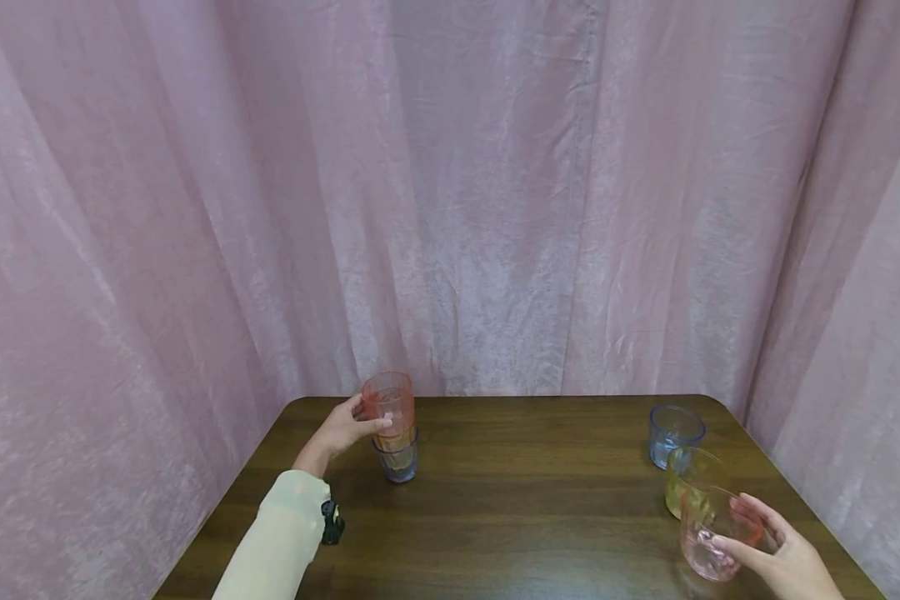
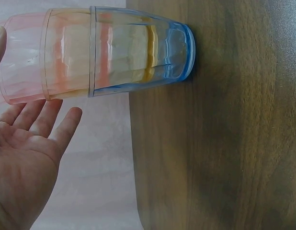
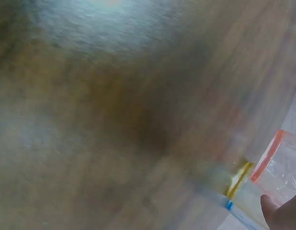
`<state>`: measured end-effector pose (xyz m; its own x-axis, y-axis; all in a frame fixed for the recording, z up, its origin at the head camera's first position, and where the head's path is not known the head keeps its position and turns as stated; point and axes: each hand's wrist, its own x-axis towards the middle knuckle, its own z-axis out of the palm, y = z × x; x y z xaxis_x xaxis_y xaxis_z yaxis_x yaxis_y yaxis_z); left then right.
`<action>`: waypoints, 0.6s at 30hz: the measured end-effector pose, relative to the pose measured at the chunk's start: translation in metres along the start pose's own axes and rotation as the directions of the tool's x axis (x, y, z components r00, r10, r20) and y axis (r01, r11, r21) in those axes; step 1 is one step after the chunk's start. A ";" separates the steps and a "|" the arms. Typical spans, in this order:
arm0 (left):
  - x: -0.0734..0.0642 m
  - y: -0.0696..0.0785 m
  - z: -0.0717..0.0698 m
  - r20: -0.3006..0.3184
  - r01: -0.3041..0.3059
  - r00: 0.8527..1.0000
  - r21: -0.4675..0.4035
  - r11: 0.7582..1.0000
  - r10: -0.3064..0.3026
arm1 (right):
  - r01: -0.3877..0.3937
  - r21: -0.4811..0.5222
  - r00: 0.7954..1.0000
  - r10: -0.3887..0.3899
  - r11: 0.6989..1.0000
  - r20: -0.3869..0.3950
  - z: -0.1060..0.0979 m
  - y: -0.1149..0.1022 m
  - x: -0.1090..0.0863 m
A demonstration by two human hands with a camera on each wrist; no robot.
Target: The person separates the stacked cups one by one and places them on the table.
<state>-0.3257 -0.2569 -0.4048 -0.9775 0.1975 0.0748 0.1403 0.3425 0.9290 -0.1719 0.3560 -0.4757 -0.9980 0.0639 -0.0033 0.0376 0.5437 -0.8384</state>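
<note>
Two cups are pinched cup-wide: red cup (image 1: 399, 398) by left hand (image 1: 345, 429), pink cup (image 1: 696, 533) by right hand (image 1: 786, 554), lower right; nesting presumed, alignment with yellow cup (image 1: 675, 493) judged needed.

A see-through red cup (image 1: 393, 392) sits inside an amber cup (image 1: 400, 440), itself inside a blue cup (image 1: 402, 472), upright on the bench (image 1: 525, 500) at left. At right, a clear pink cup (image 1: 703, 552), mouth upward, is in the right hand (image 1: 783, 550).
</note>
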 end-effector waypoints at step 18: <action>0.017 -0.031 0.000 -0.024 0.003 1.000 0.009 1.000 -0.003 | 0.014 0.209 0.999 -0.005 0.978 -0.042 0.008 0.029 -0.001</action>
<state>-0.3467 -0.2646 -0.4322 -0.9814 0.1745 0.0805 0.1385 0.3518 0.9258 -0.1705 0.3649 -0.5044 -0.9951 0.0956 0.0238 0.0121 0.3581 -0.9336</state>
